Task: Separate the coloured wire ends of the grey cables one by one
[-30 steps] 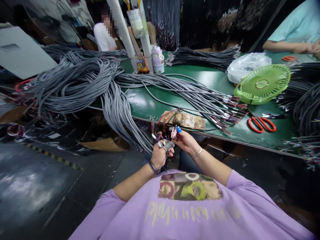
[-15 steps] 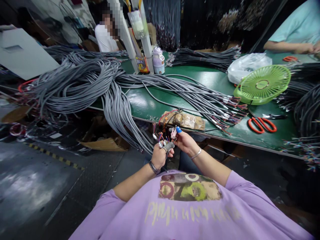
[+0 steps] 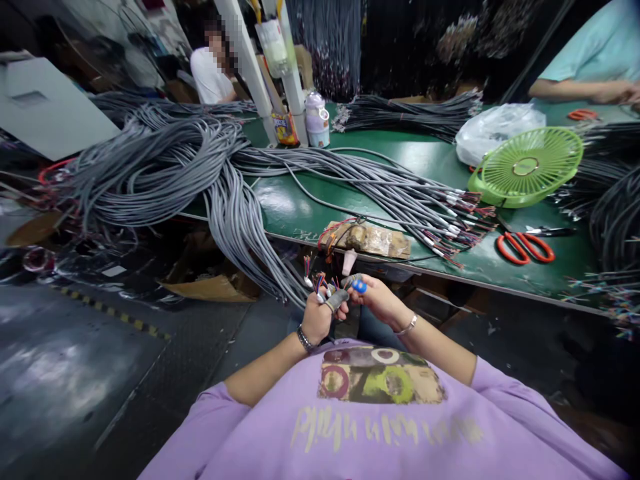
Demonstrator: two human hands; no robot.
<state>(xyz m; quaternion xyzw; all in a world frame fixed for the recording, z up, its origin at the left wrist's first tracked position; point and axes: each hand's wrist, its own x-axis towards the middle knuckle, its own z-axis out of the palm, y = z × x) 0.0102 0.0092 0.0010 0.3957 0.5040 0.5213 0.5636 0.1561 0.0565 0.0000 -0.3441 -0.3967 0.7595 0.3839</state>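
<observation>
My left hand (image 3: 318, 321) is closed around the ends of several grey cables (image 3: 280, 273), in front of the table edge. A worn grey cover wraps its thumb. Thin coloured wires (image 3: 320, 280) and white sleeves fan out above that fist. Close beside it, my right hand (image 3: 383, 303) is closed in a pinch, with a blue cover on one digit. Its fingertips meet the left thumb at the wires, and what lies between them is too small to make out. A pale pink piece (image 3: 349, 261), perhaps a clip, stands just above the fingertips, apart from them.
A taped cardboard block (image 3: 377, 241) with wires sits at the table's front edge. Cable bundles (image 3: 165, 160) cover the left side. On the right are red-handled scissors (image 3: 525, 247), a green fan (image 3: 530, 167) and a plastic bag (image 3: 495, 130). Two other people sit across the table.
My right hand has come down and slightly right, away from the pale pink piece, to the left thumb. The left hand stays nearly in place around the cables.
</observation>
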